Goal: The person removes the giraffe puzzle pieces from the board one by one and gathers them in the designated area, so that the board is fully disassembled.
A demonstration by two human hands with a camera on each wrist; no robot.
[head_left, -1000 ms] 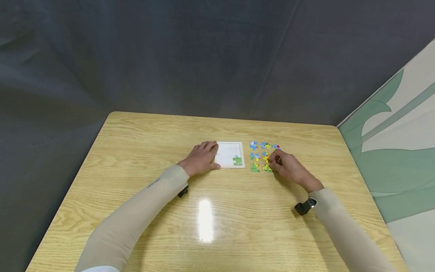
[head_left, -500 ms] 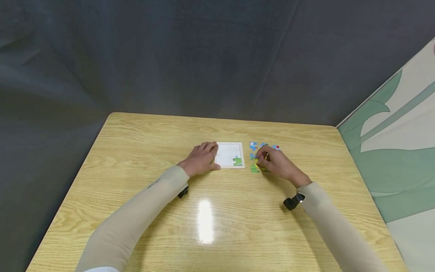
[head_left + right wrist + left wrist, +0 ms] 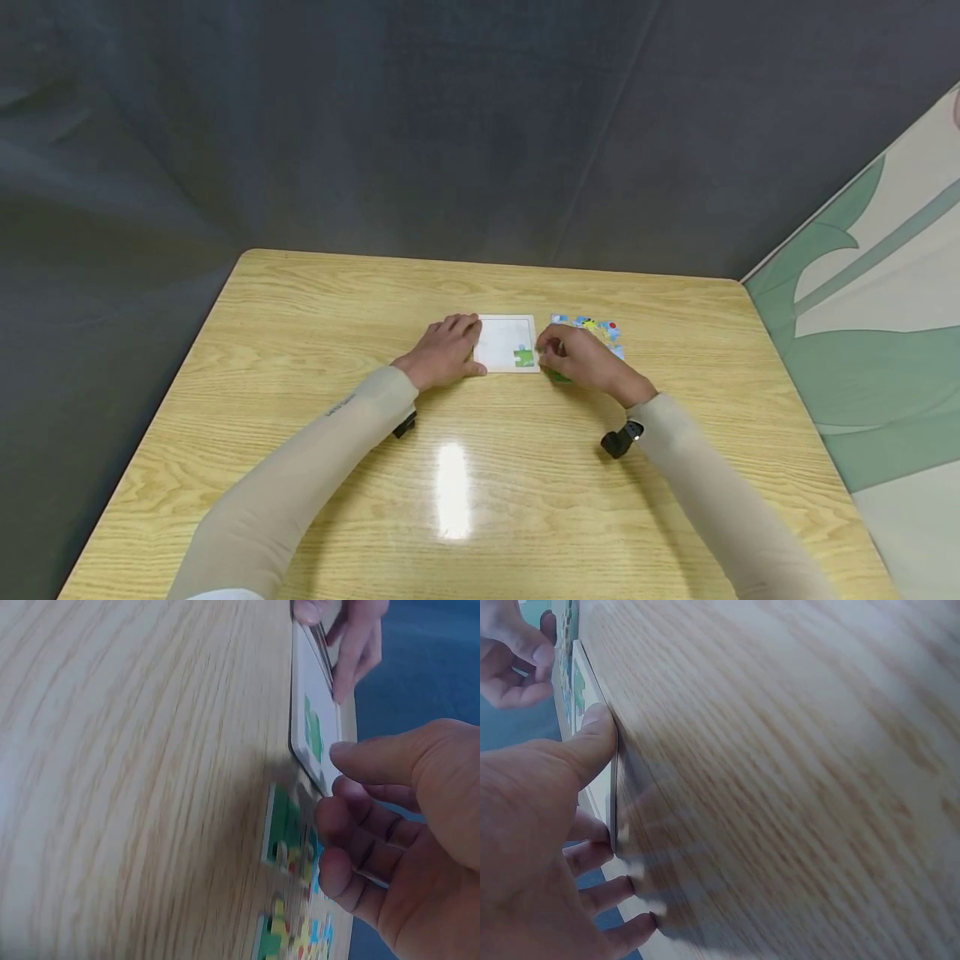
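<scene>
A shallow white puzzle tray [image 3: 500, 344] lies at the table's middle, one green jigsaw piece [image 3: 523, 358] in its near right corner. My left hand [image 3: 442, 354] rests at the tray's left end, its thumb [image 3: 592, 739] on the near edge and its fingers spread toward the far side. Just past the tray's right edge is my right hand [image 3: 588, 360], its fingers loosely bent. In the right wrist view, the right thumb [image 3: 379, 756] stands apart from the fingertips with nothing visible between them. Loose jigsaw pieces [image 3: 588, 322] lie under and behind this hand, several of them hidden.
The wooden table [image 3: 360, 300] ends at a dark curtain [image 3: 480, 133] behind it. A green and white patterned panel [image 3: 877, 350] stands along the right side. Both wrists carry small black cameras [image 3: 617, 442].
My right hand has moved left from the right side of the loose pieces to the tray's right edge. The left hand, the tray and its green piece have stayed in place.
</scene>
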